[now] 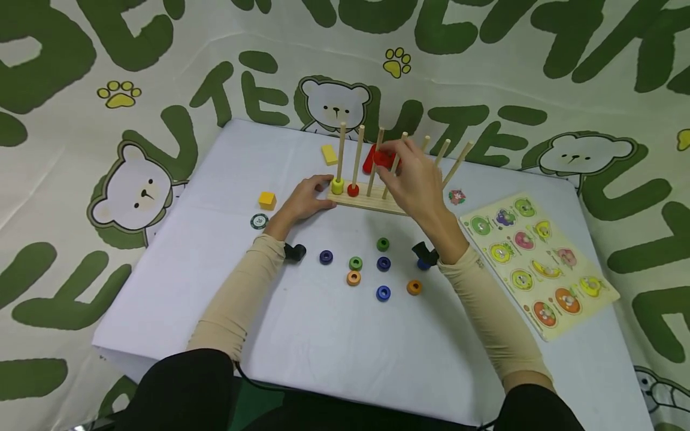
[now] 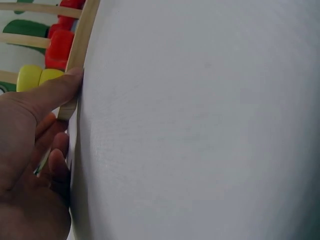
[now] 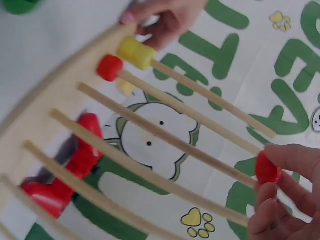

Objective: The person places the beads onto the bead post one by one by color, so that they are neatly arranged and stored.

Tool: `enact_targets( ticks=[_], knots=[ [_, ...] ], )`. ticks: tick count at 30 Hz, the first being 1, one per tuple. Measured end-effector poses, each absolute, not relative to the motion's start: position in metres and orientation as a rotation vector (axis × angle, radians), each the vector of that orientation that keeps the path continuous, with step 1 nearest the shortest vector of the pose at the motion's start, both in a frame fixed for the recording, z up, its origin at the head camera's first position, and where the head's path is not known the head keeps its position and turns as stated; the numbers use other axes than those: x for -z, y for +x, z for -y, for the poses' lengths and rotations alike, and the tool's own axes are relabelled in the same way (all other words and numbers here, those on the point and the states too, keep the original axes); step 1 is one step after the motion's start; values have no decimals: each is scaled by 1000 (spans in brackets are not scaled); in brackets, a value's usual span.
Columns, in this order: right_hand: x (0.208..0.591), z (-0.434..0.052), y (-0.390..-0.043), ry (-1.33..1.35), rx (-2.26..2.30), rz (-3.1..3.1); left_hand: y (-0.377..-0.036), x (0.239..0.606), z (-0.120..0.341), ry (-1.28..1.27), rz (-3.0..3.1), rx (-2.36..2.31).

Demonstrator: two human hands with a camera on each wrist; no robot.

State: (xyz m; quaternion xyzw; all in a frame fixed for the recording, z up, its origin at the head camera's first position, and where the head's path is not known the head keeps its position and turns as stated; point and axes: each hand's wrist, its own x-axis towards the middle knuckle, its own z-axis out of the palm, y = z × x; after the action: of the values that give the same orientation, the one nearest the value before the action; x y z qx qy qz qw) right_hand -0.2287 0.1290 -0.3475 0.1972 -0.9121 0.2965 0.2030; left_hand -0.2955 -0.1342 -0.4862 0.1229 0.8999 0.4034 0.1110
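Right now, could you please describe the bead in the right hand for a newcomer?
On the white table stands a wooden rack with pegs. Above its base, the right hand pinches a red bead. Unlike the lower red bead, at a peg's foot, this one is held.

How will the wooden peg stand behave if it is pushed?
The peg stand would likely move stiffly, as it looks like solid wood. It may tip, because tall pegs rise from a narrow base. The left hand at one end probably steadies it.
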Motion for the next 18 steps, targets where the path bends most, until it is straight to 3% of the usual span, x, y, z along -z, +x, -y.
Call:
enact_targets(
  ticks=[9, 18],
  knots=[
    [330, -100, -262, 603, -836, 2458, -296, 486, 135, 352, -2638, -1186],
    [329, -94, -269, 550, -839, 2540, -296, 487, 135, 367, -2650, -1181]
  ],
)
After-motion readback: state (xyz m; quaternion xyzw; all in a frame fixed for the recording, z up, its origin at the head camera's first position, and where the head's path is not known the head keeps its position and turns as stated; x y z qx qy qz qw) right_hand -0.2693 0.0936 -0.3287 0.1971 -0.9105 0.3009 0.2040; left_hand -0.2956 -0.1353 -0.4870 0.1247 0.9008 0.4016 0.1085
